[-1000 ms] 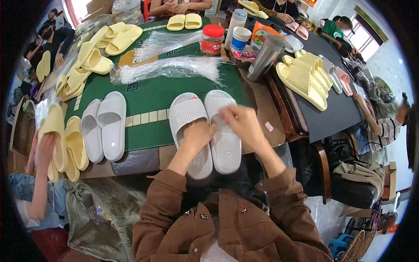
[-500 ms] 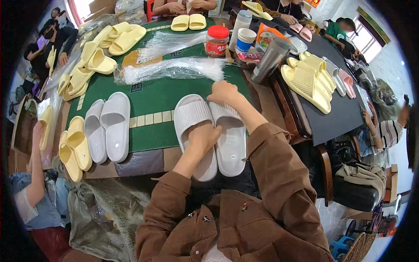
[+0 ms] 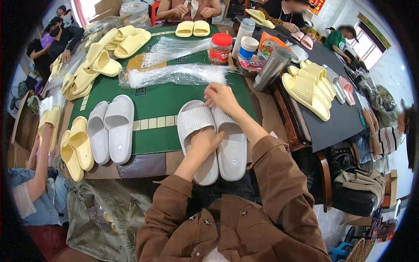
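Note:
A pair of light grey slippers stands side by side at the table's front edge: the left slipper (image 3: pixel 196 114) and the right slipper (image 3: pixel 232 153). My left hand (image 3: pixel 204 143) reaches into the left slipper's opening, its fingers hidden under the strap. Its thumb lies over the inner edge of the right slipper, so the hand grips the pair where they meet. My right hand (image 3: pixel 220 98) is just above the right slipper's toe, fingers curled together; what they hold, if anything, is too small to make out. Beyond it lies a bundle of clear plastic ties (image 3: pixel 179 75) in a bag.
Another grey pair (image 3: pixel 111 131) and a yellow pair (image 3: pixel 78 146) stand to the left. Yellow slippers (image 3: pixel 107 64) are heaped at the far left. A red-lidded jar (image 3: pixel 220 49), a cup (image 3: pixel 247 48) and a steel tumbler (image 3: pixel 273 67) stand beyond my right hand. Co-workers sit around.
My right hand has lifted slightly off the right slipper's toe and its fingers have shifted left. My left hand stays in the left slipper. The whole view has shifted a little.

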`<state>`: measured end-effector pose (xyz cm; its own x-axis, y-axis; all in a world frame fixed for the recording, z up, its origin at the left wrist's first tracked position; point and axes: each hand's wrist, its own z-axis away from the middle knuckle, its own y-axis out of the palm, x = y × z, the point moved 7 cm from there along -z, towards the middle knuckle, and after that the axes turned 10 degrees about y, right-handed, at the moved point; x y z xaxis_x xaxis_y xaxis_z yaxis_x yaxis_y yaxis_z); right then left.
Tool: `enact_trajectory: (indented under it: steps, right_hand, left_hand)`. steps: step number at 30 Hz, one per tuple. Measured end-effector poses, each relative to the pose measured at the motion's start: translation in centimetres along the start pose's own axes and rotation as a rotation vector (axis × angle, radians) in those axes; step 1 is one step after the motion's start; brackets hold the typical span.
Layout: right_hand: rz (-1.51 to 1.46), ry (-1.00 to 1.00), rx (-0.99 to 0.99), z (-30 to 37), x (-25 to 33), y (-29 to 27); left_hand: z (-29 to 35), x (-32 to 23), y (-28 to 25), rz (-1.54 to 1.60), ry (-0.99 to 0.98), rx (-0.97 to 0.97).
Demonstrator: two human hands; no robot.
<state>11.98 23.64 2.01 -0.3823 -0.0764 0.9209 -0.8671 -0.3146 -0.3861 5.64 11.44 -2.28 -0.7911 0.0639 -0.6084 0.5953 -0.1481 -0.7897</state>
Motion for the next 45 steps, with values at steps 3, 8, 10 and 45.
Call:
enact_trajectory:
  steps: [3, 8, 10, 45]
  right_hand:
    - [0.219, -0.065, -0.054, -0.3, -0.2, 0.2]
    - [0.394, -0.035, 0.084, -0.2, 0.0, 2.2]
    - [0.47, -0.054, 0.09, -0.9, -0.4, 2.7]
    - [-0.122, -0.287, -0.288, 2.9, 0.4, -2.8]
  left_hand:
    - [-0.1, 0.3, 0.5, 0.006, 0.013, 0.023]
    - [0.0, 0.7, 0.7, 0.005, -0.016, 0.06]
    - [-0.2, 0.4, 0.7, -0.023, 0.006, 0.055]
    - [-4.4, -0.2, -8.3, 0.522, 0.338, -0.406]
